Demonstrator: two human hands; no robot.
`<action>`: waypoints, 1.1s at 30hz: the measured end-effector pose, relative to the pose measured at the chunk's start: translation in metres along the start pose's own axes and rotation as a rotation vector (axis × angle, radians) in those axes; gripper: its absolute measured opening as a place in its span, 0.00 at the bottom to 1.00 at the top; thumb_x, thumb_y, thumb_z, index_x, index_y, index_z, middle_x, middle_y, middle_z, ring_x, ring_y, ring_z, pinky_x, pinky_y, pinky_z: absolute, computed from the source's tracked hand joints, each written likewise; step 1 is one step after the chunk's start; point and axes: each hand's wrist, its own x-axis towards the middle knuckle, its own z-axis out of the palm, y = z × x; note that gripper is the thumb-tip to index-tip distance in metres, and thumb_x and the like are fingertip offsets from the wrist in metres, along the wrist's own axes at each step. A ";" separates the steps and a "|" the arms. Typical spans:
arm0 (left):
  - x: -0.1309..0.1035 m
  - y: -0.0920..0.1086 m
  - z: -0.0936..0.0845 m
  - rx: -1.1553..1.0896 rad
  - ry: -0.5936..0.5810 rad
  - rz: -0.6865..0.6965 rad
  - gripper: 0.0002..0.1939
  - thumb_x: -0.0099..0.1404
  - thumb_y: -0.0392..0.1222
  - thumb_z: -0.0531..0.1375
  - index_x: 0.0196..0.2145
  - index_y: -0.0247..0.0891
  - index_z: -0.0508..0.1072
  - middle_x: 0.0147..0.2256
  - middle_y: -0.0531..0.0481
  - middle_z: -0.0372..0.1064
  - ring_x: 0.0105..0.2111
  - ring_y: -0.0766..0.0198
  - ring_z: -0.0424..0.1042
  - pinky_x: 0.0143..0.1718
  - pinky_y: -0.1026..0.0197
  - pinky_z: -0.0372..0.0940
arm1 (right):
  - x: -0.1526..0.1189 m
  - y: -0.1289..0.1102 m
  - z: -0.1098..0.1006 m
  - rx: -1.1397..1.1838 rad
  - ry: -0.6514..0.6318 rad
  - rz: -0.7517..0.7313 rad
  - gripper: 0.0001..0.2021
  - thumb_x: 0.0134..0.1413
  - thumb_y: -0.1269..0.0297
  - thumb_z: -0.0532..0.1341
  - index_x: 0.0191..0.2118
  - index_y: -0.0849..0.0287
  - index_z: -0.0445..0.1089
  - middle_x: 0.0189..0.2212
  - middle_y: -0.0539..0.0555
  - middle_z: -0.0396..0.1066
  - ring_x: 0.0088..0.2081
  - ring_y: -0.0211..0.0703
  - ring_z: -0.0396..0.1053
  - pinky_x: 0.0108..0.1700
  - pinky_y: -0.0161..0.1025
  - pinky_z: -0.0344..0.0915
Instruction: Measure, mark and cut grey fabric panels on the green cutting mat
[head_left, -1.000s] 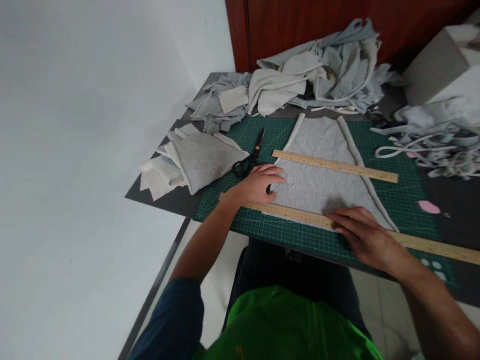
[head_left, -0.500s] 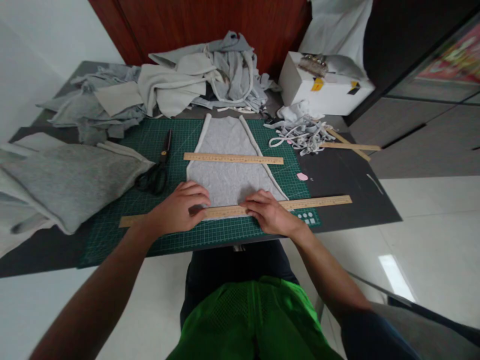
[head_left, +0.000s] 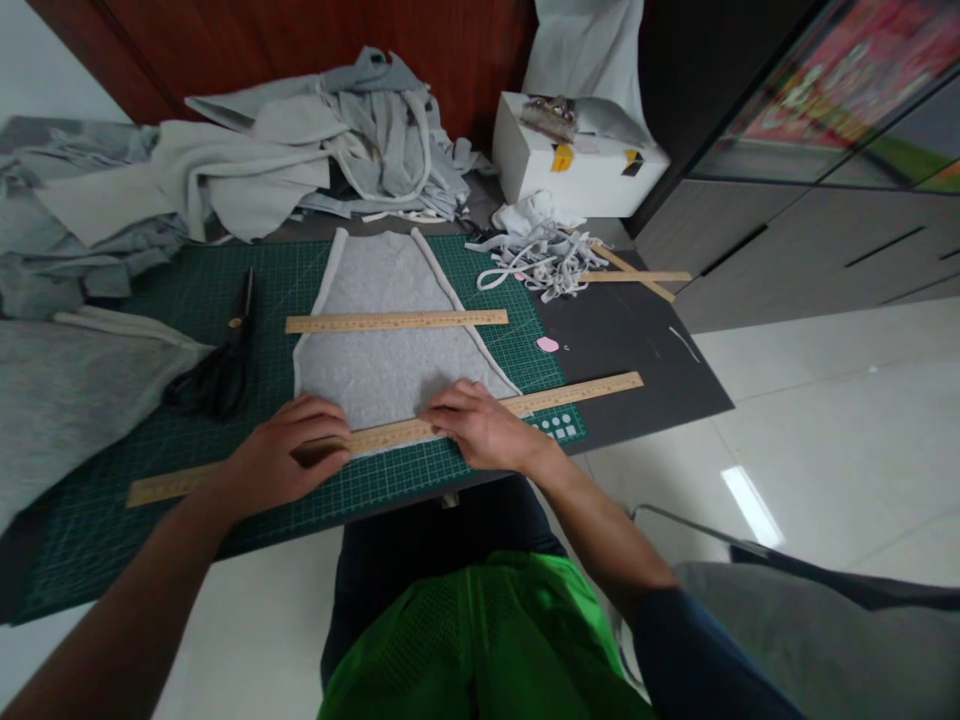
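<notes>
A grey fabric panel with pale rolled side edges lies flat on the green cutting mat. Across its lower edge runs a long wooden ruler, slightly tilted. My left hand is closed on this ruler at the panel's lower left corner, thumb and fingers pinched round it. My right hand also grips it, with bent fingers, right of the panel's middle. A shorter wooden ruler lies across the panel higher up, touched by neither hand.
Black scissors lie left of the panel, beside a large grey fabric piece. Fabric heaps line the back. A white box, a pile of scraps and crossed wooden strips are at the back right.
The view has swung to the right, so everything on the table appears further left. Both hands keep their places on the long ruler.
</notes>
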 end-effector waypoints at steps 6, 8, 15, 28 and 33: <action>0.001 -0.006 0.000 -0.022 0.009 -0.012 0.05 0.65 0.47 0.61 0.34 0.49 0.78 0.39 0.58 0.76 0.43 0.60 0.75 0.50 0.57 0.72 | 0.001 -0.003 -0.004 -0.011 -0.012 0.013 0.18 0.64 0.79 0.60 0.55 0.59 0.74 0.51 0.60 0.73 0.53 0.53 0.63 0.56 0.51 0.62; 0.002 -0.007 0.000 -0.035 0.014 -0.019 0.04 0.64 0.47 0.62 0.34 0.51 0.78 0.39 0.59 0.76 0.43 0.60 0.75 0.49 0.56 0.73 | 0.002 -0.003 -0.005 -0.006 -0.020 0.019 0.18 0.64 0.79 0.59 0.56 0.58 0.74 0.51 0.60 0.72 0.53 0.54 0.63 0.56 0.52 0.62; 0.000 -0.013 0.005 -0.044 0.044 -0.003 0.03 0.64 0.47 0.63 0.36 0.54 0.77 0.39 0.63 0.76 0.43 0.62 0.75 0.50 0.57 0.73 | 0.001 -0.003 -0.005 -0.020 -0.046 0.037 0.20 0.63 0.78 0.61 0.58 0.57 0.74 0.53 0.60 0.71 0.55 0.55 0.62 0.56 0.52 0.62; 0.000 -0.013 0.005 -0.033 0.052 -0.016 0.02 0.63 0.48 0.63 0.34 0.54 0.78 0.38 0.63 0.76 0.42 0.61 0.76 0.50 0.57 0.73 | 0.001 -0.003 -0.003 -0.052 -0.005 0.044 0.20 0.64 0.79 0.58 0.58 0.57 0.74 0.53 0.60 0.72 0.55 0.55 0.62 0.55 0.52 0.62; 0.000 -0.010 0.004 -0.038 0.034 -0.032 0.04 0.63 0.49 0.62 0.34 0.54 0.78 0.38 0.62 0.77 0.43 0.60 0.75 0.50 0.57 0.73 | 0.000 -0.002 -0.002 -0.028 -0.033 0.063 0.21 0.64 0.79 0.60 0.59 0.55 0.73 0.54 0.60 0.71 0.55 0.55 0.62 0.56 0.52 0.62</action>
